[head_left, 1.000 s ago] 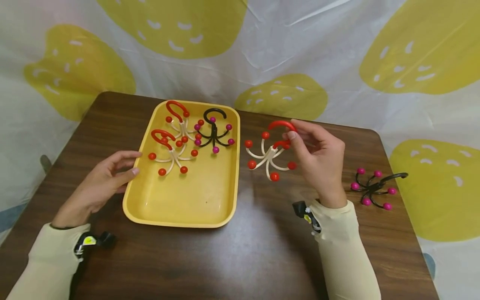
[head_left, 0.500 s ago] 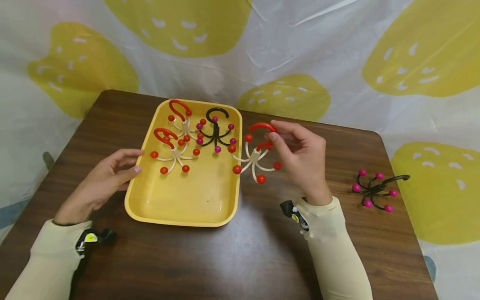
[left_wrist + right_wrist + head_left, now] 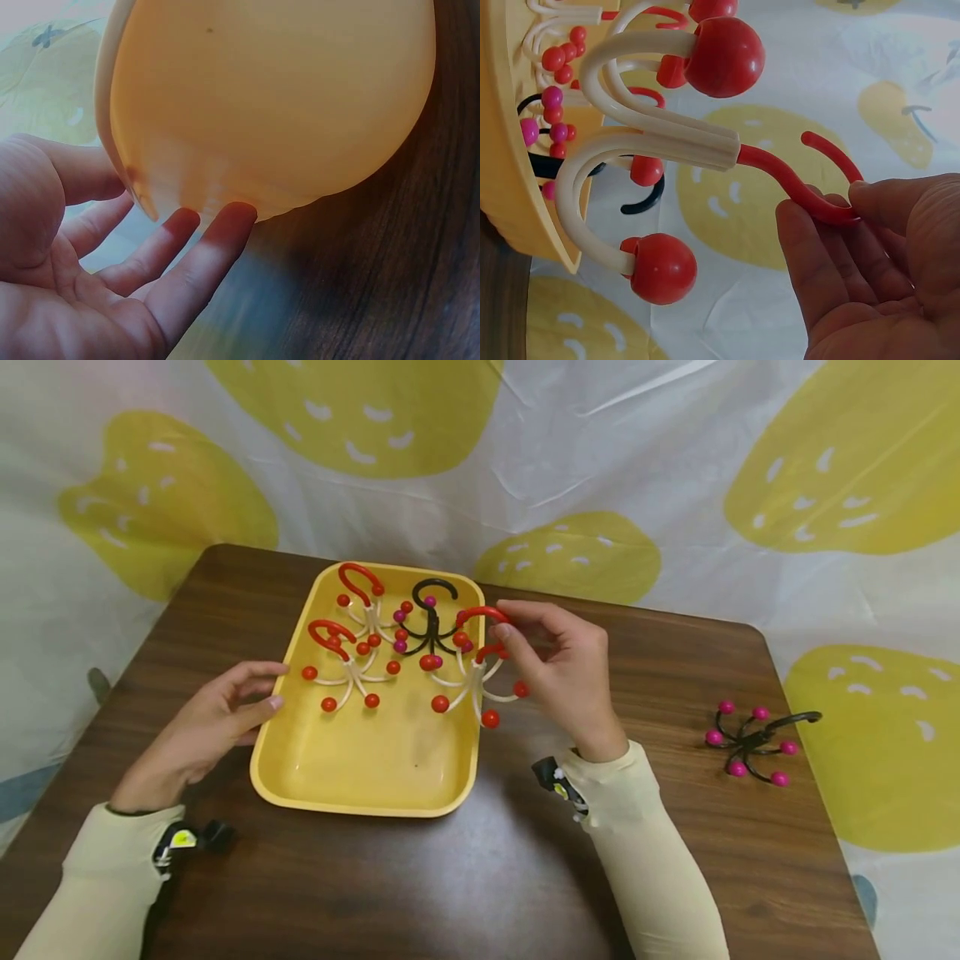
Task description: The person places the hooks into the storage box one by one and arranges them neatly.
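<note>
My right hand (image 3: 566, 672) pinches the red hook of a white multi-arm hanger (image 3: 477, 681) with red ball tips. This hanger is over the right rim of the yellow tray (image 3: 360, 760); its arms point downward. In the right wrist view, thumb and fingers (image 3: 802, 262) close on the bend of the red hook. My left hand (image 3: 198, 722) touches the tray's left side with relaxed fingers, its fingertips at the wall in the left wrist view. Two more white-and-red hangers, one at the back (image 3: 367, 610) and one nearer (image 3: 348, 672), stand in the tray beside a black hanger (image 3: 431, 622) with pink balls.
Another black hanger with pink balls (image 3: 750, 743) lies on the brown wooden table (image 3: 637, 877) at the right, its hook reaching toward the table's edge. A pale curtain with yellow prints (image 3: 540, 443) hangs behind the table.
The right hand has carried the white-and-red hanger leftward, from beside the tray to over its right part. The left hand keeps its place at the tray's left side.
</note>
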`<state>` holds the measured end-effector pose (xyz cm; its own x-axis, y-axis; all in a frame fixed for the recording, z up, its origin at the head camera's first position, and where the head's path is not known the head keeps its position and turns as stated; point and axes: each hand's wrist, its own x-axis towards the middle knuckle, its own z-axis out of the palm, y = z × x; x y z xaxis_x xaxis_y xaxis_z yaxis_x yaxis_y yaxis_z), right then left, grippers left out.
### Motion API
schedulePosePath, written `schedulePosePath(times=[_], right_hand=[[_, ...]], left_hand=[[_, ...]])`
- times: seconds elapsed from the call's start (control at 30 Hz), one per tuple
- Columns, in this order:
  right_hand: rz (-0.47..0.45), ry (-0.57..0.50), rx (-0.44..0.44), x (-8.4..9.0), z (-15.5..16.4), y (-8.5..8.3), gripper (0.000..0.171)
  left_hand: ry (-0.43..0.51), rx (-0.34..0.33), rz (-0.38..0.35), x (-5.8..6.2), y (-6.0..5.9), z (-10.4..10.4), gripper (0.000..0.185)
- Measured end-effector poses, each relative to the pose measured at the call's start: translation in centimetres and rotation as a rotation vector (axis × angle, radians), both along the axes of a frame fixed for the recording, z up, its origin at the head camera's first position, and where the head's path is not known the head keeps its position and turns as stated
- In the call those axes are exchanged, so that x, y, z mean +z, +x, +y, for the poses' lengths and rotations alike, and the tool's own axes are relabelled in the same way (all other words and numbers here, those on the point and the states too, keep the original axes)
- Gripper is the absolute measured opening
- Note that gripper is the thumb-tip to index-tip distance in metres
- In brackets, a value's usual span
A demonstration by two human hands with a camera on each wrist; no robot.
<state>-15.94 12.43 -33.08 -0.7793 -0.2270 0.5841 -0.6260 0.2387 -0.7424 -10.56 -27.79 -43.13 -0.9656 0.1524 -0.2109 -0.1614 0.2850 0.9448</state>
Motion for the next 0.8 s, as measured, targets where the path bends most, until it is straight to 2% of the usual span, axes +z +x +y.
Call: schedulePosePath(times=[0.27,0.8], right_hand=[[0.009,0.026,0.03,-0.3,-1.7,-0.5,0.023],[0.001,0.083,0.057,-2.0,-4.8,-1.6,0.023]], left_hand=[[-0.005,0.004,-0.007,0.0,0.1,0.0,0.054],[-0.018,-0.001,-0.018,0.1,-0.1,0.0,0.055]])
